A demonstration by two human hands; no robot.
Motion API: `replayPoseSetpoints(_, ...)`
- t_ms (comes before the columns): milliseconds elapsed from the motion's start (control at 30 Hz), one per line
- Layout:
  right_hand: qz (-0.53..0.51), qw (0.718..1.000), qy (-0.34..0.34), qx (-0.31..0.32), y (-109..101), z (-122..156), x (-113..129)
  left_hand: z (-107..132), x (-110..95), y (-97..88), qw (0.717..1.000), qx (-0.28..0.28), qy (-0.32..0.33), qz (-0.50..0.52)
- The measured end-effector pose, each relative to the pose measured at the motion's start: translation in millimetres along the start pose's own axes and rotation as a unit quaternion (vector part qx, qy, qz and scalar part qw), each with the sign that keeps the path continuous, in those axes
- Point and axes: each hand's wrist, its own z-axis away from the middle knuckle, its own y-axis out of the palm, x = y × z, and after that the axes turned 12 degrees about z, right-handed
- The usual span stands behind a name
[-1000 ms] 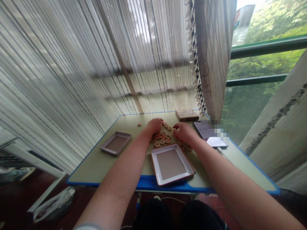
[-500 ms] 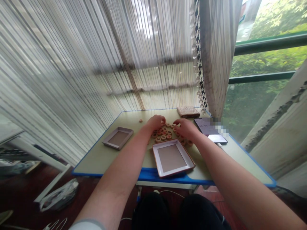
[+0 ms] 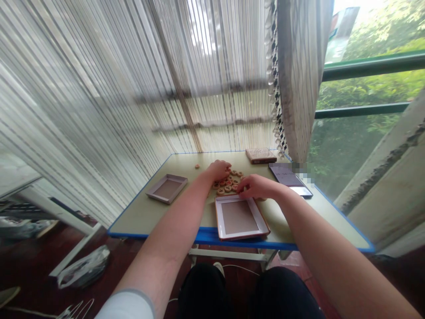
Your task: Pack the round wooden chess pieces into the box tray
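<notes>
Round wooden xiangqi pieces [image 3: 227,189] with red and dark characters lie in a cluster mid-table. At the cluster's far left side is my left hand [image 3: 219,169], fingers curled in, seemingly around a piece mostly hidden by them. My right hand [image 3: 254,185] bends over the cluster's near right side, thumb and fingertips together at a piece, just beyond the rim of an open box tray [image 3: 221,231]. The tray has a white inner wall and a grey-brown bottom. Part of the cluster is hidden under my right hand.
A second shallow tray [image 3: 183,179] rests on the left. One lone piece [image 3: 197,166] lies toward the back. A closed patterned box [image 3: 260,155] and a phone [image 3: 286,175] are at the right. Blue edging rims the pale table [image 3: 133,221]; string curtains hang behind.
My right hand has moved left and nearer, from the cluster's far right to beside the tray's rim. My left hand stays at the far left side. The view has shifted slightly.
</notes>
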Motion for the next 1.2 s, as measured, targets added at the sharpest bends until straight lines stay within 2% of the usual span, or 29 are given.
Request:
replayPoseSetpoints(67, 0.005, 1.0, 0.003, -0.016, 3, -3, -4, 1, -1, -0.7, 1.0, 0.001, 0.013, -0.022)
replayPoseSetpoints(133, 0.024, 0.999, 0.003, -0.044, 6, -6, -8, 2, -3, -3.1, 0.999, -0.02, 0.023, -0.019)
replayPoseSetpoints(300, 0.084, 0.991, 0.034, -0.099, 6, -14, -17, 7, -14, -13.4, 0.981, -0.17, 0.045, 0.088)
replayPoseSetpoints(367, 0.098, 0.988, 0.035, -0.113, 5, -14, -17, 12, -19, -17.0, 0.97, -0.191, 0.028, 0.147)
replayPoseSetpoints(500, 0.114, 0.986, 0.023, -0.12, 4, -11, -9, 30, -21, -19.4, 0.945, -0.162, -0.009, 0.284)
replayPoseSetpoints(600, 0.097, 0.985, 0.049, -0.132, 2, -7, 1, 45, -18, -16.3, 0.897, -0.141, -0.028, 0.418)
replayPoseSetpoints(700, 0.078, 0.975, 0.065, -0.198, 0, -7, 7, 55, -20, -14.8, 0.855, -0.087, -0.061, 0.507)
replayPoseSetpoints(867, 0.038, 0.965, 0.03, -0.259, 4, -11, 7, 57, -26, -24.0, 0.791, -0.034, -0.089, 0.604)
replayPoseSetpoints(1067, 0.041, 0.958, 0.025, -0.283, 9, -14, 11, 59, -21, -31.9, 0.775, -0.013, -0.098, 0.624)
replayPoseSetpoints(1200, 0.038, 0.957, 0.005, -0.289, 11, -15, 16, 61, -27, -31.2, 0.783, -0.002, -0.094, 0.616)
